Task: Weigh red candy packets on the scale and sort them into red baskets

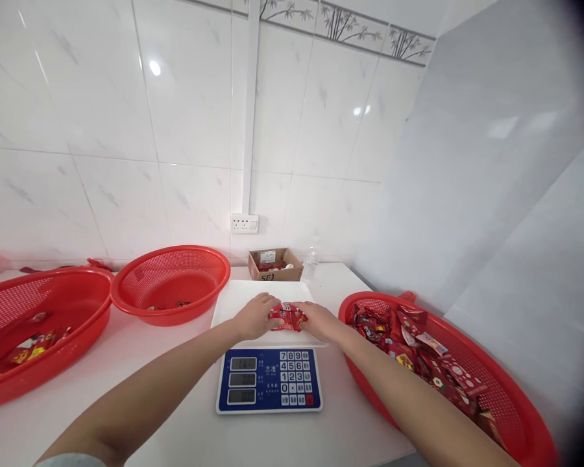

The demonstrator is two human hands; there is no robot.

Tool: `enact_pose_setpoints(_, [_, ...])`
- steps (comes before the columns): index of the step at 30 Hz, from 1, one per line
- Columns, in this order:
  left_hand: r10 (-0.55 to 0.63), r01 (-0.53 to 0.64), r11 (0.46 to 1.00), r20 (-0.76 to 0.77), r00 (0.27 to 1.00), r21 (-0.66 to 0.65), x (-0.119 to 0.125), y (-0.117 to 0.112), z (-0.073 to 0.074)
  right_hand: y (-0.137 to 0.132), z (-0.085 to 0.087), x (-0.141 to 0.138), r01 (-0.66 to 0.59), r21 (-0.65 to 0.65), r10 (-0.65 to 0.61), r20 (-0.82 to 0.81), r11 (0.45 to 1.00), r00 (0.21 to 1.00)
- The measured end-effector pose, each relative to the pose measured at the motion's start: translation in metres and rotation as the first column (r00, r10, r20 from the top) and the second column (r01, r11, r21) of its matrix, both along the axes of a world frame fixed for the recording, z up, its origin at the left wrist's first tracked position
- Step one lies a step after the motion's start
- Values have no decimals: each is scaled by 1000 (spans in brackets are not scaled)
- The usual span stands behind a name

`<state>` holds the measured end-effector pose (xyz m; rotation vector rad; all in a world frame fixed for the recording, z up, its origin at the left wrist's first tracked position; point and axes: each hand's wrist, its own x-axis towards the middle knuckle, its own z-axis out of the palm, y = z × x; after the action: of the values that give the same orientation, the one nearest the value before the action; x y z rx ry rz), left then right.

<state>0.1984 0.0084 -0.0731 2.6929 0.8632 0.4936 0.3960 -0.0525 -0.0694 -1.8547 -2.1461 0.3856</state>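
A small heap of red snack packets (287,316) lies on the white pan (243,295) of a blue-fronted electronic scale (268,379). My left hand (254,316) cups the heap from the left, and my right hand (320,320) presses against it from the right. Both hands have their fingers curled round the packets. The scale's three displays and its keypad face me, below my hands.
A red mesh basket (511,389) on the right holds many red packets. Two red baskets stand on the left: the nearer one (68,311) with a few packets, the round one (175,272) almost bare. A small cardboard box (275,264) and a clear bottle (310,263) stand by the tiled wall.
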Motion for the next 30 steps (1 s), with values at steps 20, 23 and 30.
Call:
enact_pose_setpoints(20, [124, -128, 988, -52, 991, -92, 2, -11, -4, 8, -10, 3, 15, 5, -14, -134, 1000, 991])
enact_pose_setpoints(23, [131, -136, 989, -69, 989, -65, 6, -15, -4, 7, -9, -3, -4, 11, 5, -146, 1000, 989])
enact_pose_setpoints(30, [126, -130, 991, -92, 988, -32, 8, -13, -4, 7, -9, -9, -39, 40, 47, -232, 998, 971])
